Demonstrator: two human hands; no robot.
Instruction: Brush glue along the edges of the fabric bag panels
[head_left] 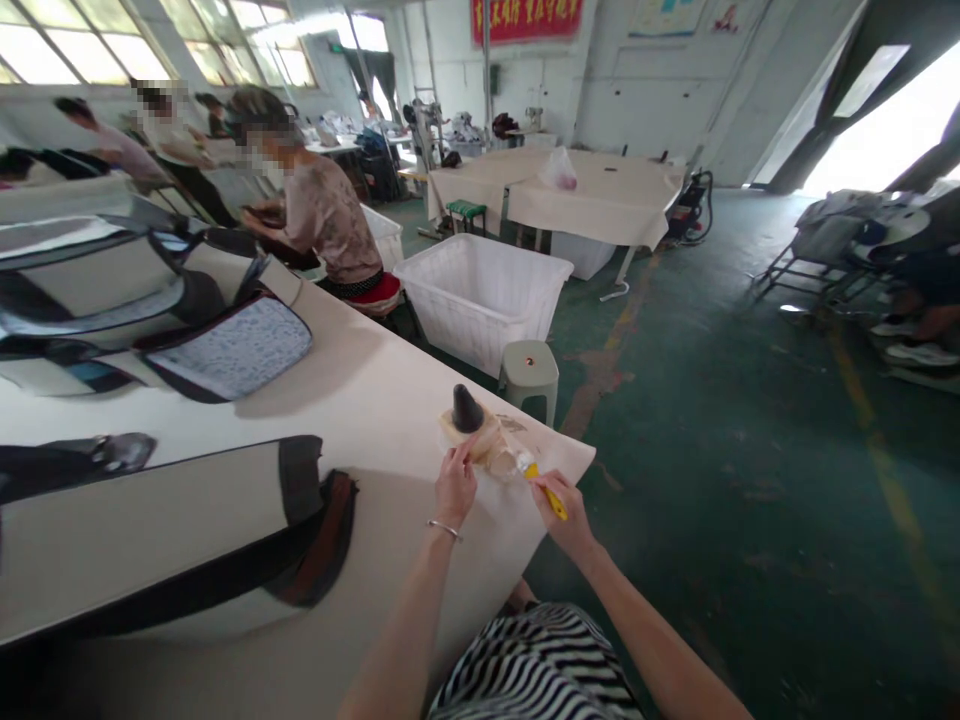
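My right hand (566, 510) is closed around the yellow handle of a brush (555, 502); its pale end reaches toward a crumpled, tan, partly see-through piece (495, 450) near the table corner. With fingers pressed together, my left hand (456, 485) grips the near left edge of that piece. A black cone-shaped object (466, 408) stands upright just beyond my left fingers. Whether the brush end touches the tan piece is too blurred to tell.
On the cream-covered table (397, 400), grey-and-black padded pieces (157, 520) lie at left. Beyond its edge are a grey stool (529, 375) and a white plastic bin (480, 300). A co-worker (334, 215) sits at the far left side; other people are farther back.
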